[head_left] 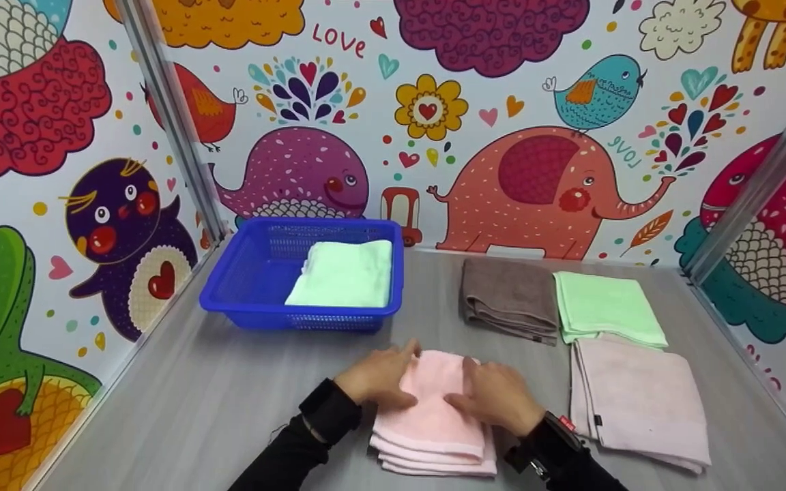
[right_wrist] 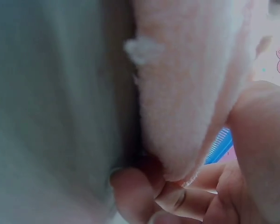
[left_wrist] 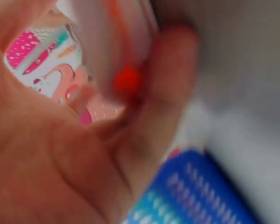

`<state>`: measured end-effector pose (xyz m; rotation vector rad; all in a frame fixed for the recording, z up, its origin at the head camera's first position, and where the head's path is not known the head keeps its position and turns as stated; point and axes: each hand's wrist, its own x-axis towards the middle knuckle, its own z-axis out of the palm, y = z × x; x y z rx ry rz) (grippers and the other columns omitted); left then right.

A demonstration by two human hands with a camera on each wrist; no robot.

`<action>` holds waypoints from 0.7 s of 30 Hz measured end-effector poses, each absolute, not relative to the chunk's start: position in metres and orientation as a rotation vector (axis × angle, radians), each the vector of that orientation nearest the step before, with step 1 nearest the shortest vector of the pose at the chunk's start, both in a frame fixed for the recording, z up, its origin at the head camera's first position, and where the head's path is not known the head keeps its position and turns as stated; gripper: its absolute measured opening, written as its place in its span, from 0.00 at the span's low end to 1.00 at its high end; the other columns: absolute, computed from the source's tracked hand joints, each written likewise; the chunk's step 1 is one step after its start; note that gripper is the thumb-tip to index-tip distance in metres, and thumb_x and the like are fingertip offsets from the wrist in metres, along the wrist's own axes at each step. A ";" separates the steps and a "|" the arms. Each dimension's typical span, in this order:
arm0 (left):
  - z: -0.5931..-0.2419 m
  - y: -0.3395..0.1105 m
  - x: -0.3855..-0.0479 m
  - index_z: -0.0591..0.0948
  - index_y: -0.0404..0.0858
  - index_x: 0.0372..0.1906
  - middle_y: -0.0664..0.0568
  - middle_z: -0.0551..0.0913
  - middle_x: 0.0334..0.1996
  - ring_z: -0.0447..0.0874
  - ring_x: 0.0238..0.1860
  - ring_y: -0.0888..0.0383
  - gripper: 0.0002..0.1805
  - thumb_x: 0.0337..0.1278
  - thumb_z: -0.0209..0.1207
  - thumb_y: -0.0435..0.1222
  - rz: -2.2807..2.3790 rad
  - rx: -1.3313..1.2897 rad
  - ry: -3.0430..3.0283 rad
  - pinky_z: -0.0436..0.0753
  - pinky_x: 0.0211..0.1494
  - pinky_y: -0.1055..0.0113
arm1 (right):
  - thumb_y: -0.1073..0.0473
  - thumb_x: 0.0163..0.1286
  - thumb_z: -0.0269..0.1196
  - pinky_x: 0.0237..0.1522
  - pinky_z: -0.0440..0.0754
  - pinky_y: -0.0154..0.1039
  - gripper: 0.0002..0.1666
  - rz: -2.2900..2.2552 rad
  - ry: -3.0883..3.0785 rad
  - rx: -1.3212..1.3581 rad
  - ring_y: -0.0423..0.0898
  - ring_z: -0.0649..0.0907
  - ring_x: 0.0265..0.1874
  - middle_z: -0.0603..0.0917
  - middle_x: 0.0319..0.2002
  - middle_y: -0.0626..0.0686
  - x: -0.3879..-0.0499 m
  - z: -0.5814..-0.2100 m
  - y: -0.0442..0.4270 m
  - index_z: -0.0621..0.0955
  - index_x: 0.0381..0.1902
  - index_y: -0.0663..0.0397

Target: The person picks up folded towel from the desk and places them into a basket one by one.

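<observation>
A folded pink towel (head_left: 430, 426) lies on the table in front of me, its layers showing at the near edge. My left hand (head_left: 379, 378) holds its left side, thumb on top; in the left wrist view a finger (left_wrist: 175, 60) lies along the blurred towel edge. On the opposite side my right hand (head_left: 499, 395) grips the towel. The right wrist view has the thumb above the pink towel (right_wrist: 182, 88) and fingers (right_wrist: 133, 191) tucked at its underside.
A blue basket (head_left: 250, 315) with a folded light green towel (head_left: 348, 276) inside stands at the back left. To the right lie a folded brown towel (head_left: 509, 296), a green towel (head_left: 608, 307) and a larger pale pink towel (head_left: 642, 402). Printed wall panels (head_left: 393, 75) border the grey table (head_left: 181, 409).
</observation>
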<state>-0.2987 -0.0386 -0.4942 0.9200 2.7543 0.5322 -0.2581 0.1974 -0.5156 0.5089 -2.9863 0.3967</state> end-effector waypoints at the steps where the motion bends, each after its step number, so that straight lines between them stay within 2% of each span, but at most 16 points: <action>1: -0.495 -0.037 -0.299 0.72 0.42 0.59 0.46 0.82 0.46 0.82 0.44 0.51 0.34 0.47 0.75 0.42 0.581 0.951 2.713 0.82 0.48 0.60 | 0.37 0.59 0.74 0.33 0.84 0.55 0.43 0.401 -2.985 0.506 0.57 0.86 0.28 0.85 0.28 0.59 -0.258 -0.516 0.197 0.81 0.54 0.70; 4: -0.497 -0.033 -0.298 0.73 0.43 0.48 0.53 0.73 0.42 0.74 0.38 0.59 0.26 0.44 0.73 0.33 0.698 0.997 2.638 0.78 0.41 0.68 | 0.39 0.59 0.75 0.36 0.85 0.56 0.43 0.441 -2.986 0.497 0.59 0.87 0.31 0.87 0.32 0.62 -0.259 -0.517 0.198 0.80 0.56 0.72; 8: -0.500 -0.027 -0.295 0.75 0.42 0.42 0.55 0.67 0.42 0.71 0.35 0.62 0.24 0.38 0.74 0.29 0.798 0.986 2.608 0.76 0.37 0.72 | 0.46 0.59 0.77 0.38 0.85 0.58 0.39 0.563 -2.969 0.545 0.61 0.87 0.34 0.87 0.35 0.65 -0.257 -0.518 0.196 0.79 0.54 0.74; 15: -0.498 -0.022 -0.290 0.77 0.40 0.40 0.54 0.70 0.42 0.71 0.35 0.62 0.25 0.32 0.77 0.27 0.782 0.988 2.641 0.76 0.39 0.73 | 0.59 0.58 0.77 0.33 0.83 0.49 0.24 0.716 -2.915 0.662 0.52 0.85 0.33 0.87 0.34 0.59 -0.257 -0.516 0.194 0.82 0.47 0.68; 21: -0.480 -0.023 -0.286 0.82 0.40 0.37 0.50 0.77 0.45 0.75 0.41 0.59 0.22 0.31 0.78 0.28 0.760 1.024 2.714 0.79 0.46 0.70 | 0.63 0.58 0.75 0.47 0.85 0.51 0.22 0.845 -2.874 0.720 0.55 0.88 0.44 0.90 0.46 0.62 -0.260 -0.503 0.199 0.86 0.50 0.67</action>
